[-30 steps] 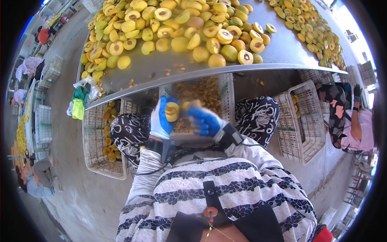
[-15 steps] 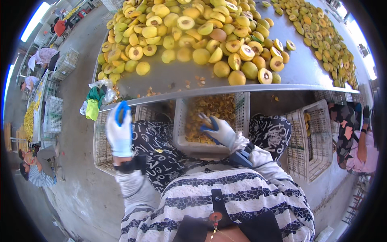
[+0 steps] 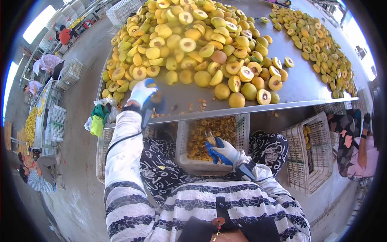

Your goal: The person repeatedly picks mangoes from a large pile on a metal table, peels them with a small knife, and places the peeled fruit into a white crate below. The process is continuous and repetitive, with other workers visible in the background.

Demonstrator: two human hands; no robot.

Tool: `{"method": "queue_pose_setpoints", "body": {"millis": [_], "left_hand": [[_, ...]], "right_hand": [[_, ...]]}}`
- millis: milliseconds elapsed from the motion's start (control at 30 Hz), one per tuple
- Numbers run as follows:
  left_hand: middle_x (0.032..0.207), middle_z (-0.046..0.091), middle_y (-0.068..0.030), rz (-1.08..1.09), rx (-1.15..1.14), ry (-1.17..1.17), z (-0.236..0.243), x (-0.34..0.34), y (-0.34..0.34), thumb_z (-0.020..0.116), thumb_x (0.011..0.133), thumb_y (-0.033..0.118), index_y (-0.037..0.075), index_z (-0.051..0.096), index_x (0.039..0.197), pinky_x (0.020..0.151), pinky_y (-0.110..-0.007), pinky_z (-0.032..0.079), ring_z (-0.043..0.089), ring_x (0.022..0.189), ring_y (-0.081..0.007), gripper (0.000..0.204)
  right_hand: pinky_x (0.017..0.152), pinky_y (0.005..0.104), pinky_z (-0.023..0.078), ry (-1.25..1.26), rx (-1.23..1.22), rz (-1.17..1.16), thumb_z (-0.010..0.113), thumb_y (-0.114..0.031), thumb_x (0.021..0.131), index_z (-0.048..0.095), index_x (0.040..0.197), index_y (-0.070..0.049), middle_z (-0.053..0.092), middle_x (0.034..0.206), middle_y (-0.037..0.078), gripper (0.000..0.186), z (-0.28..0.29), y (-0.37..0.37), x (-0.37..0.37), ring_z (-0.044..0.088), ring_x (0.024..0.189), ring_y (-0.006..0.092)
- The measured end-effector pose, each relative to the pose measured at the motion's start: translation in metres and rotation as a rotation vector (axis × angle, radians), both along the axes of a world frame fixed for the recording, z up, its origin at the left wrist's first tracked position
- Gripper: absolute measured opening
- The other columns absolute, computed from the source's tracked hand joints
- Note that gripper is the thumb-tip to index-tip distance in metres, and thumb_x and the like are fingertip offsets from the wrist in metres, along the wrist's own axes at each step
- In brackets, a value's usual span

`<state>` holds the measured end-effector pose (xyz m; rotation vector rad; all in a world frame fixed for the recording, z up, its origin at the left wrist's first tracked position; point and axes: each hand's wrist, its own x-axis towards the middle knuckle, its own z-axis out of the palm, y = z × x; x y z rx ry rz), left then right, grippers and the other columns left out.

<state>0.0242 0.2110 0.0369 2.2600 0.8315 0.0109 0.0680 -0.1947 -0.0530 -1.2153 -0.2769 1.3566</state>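
Partly the left hand [image 3: 143,93] blurs, while the right hand [image 3: 225,151] half-hides a tool [image 3: 210,138].

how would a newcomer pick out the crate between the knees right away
Find the metal table heaped with yellow fruit, then look below its near edge, between the person's black-and-white patterned knees. The pale crate there has the right hand over its near side. Unlike the crate to its right, showing a few yellow pieces, it holds many small brownish-yellow scraps.
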Motion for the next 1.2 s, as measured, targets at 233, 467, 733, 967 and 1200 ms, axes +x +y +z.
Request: {"method": "queue_pose_setpoints", "body": {"millis": [233, 467, 733, 967, 1200], "left_hand": [[0.113, 0.066, -0.0108, 0.278, -1.311, -0.875, 0.000, -0.045, -0.103, 0.052, 0.096, 0.054, 0.012, 0.055, 0.133, 0.061, -0.035, 0.058, 0.068, 0.084, -0.0262, 0.056], [0.106, 0.066, -0.0105, 0.187, -0.456, -1.035, -0.008, -0.027, -0.206, 0.057, 0.098, 0.021, -0.001, 0.062, 0.114, 0.074, -0.030, 0.057, 0.068, 0.089, -0.0186, 0.027], [0.102, 0.067, -0.0082, 0.226, -0.489, -0.943, -0.005, -0.027, -0.244, 0.049, 0.103, 0.016, -0.002, 0.062, 0.110, 0.076, -0.028, 0.055, 0.067, 0.085, -0.0146, 0.024], [0.101, 0.070, -0.0090, 0.357, -0.481, -1.034, -0.006, -0.030, -0.247, 0.054, 0.102, 0.031, -0.004, 0.066, 0.111, 0.080, -0.029, 0.053, 0.065, 0.090, -0.0163, 0.038], [0.094, 0.067, -0.0044, 0.330, -0.523, -1.086, 0.000, -0.030, -0.256, 0.057, 0.101, 0.017, -0.004, 0.063, 0.114, 0.067, -0.022, 0.047, 0.058, 0.077, -0.0090, 0.025]], "right_hand": [[0.049, 0.0286, 0.046, -0.297, 0.027, 0.056, 0.054, -0.035, 0.100, 0.055, 0.120, -0.004, 0.056, 0.073, 0.004, 0.037, 0.053, 0.023, -0.002, 0.056, 0.058, 0.0129], [0.067, 0.0435, 0.049, -0.960, 0.088, -0.201, 0.047, -0.030, 0.102, 0.054, 0.116, -0.001, 0.066, 0.081, 0.022, 0.034, 0.076, 0.043, -0.012, 0.066, 0.077, 0.0395], [0.059, 0.0442, 0.052, -1.500, -0.134, -0.157, 0.063, -0.022, 0.086, 0.053, 0.114, -0.004, 0.065, 0.082, 0.019, 0.034, 0.069, 0.036, -0.021, 0.066, 0.070, 0.0350], [0.060, 0.0440, 0.052, -1.540, -0.140, -0.118, 0.065, -0.023, 0.084, 0.052, 0.117, -0.003, 0.065, 0.084, 0.019, 0.040, 0.063, 0.033, -0.022, 0.066, 0.069, 0.0354], [0.062, 0.0466, 0.051, -1.121, 0.054, -0.201, 0.060, -0.017, 0.088, 0.053, 0.116, 0.000, 0.066, 0.081, 0.022, 0.034, 0.054, 0.035, -0.027, 0.066, 0.071, 0.0386]]}}
